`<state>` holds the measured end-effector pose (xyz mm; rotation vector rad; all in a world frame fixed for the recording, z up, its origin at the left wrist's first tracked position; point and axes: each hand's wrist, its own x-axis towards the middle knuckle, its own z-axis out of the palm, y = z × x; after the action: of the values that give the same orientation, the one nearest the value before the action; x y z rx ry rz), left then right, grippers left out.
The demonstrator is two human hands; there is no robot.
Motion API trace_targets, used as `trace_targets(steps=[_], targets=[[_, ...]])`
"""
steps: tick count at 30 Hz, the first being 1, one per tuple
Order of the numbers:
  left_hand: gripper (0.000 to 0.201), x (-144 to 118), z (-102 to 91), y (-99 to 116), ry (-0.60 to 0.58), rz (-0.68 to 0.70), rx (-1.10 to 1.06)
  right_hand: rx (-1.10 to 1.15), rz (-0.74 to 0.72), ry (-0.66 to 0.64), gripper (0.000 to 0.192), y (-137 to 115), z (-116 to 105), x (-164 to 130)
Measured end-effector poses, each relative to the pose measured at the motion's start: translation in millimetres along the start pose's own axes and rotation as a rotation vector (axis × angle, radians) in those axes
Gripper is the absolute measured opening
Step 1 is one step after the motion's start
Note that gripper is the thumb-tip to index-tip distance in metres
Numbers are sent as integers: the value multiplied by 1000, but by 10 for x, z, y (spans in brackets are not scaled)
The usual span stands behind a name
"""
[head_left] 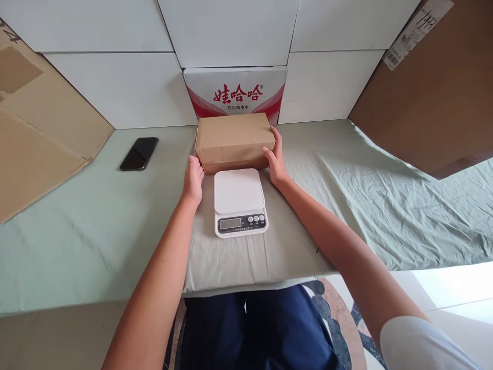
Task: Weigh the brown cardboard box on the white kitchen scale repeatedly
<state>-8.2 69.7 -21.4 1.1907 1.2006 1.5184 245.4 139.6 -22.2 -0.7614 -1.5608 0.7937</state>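
Note:
A closed brown cardboard box (234, 140) sits at the back of the cloth-covered table, gripped from both sides. My left hand (193, 180) presses against its lower left corner, with most of the fingers hidden along that side. On the right end, my right hand (276, 159) has its thumb on the front face and its fingers wrapped round the side. Just in front of the box, between my forearms, lies a white digital kitchen scale (239, 192). Its display looks blank and its buttons face me. Nothing stands on the scale's platform.
A black phone (139, 153) lies to the left on the green cloth (96, 221). Behind the brown box stands a white and red printed carton (235, 85). Large cardboard panels flank the table, one on the left (46, 118) and one on the right (431, 92).

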Motion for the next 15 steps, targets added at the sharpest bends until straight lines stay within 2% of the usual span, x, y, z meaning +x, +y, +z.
trace_targets(steps=[4, 6, 10, 13, 15], targets=[[96, 71, -228, -6, 98, 5, 31, 2, 45, 21, 93, 115, -125, 41], [93, 138, -408, -36, 148, 37, 34, 12, 98, 93, 94, 224, -274, 91], [83, 288, -719, -172, 176, 108, 4, 75, 235, 206, 102, 401, -557, 179], [79, 342, -794, -272, 153, 146, 8, 134, 293, 231, 104, 402, -577, 173], [81, 329, -749, -295, 124, 172, 35, 157, 294, 217, 102, 350, -497, 134]])
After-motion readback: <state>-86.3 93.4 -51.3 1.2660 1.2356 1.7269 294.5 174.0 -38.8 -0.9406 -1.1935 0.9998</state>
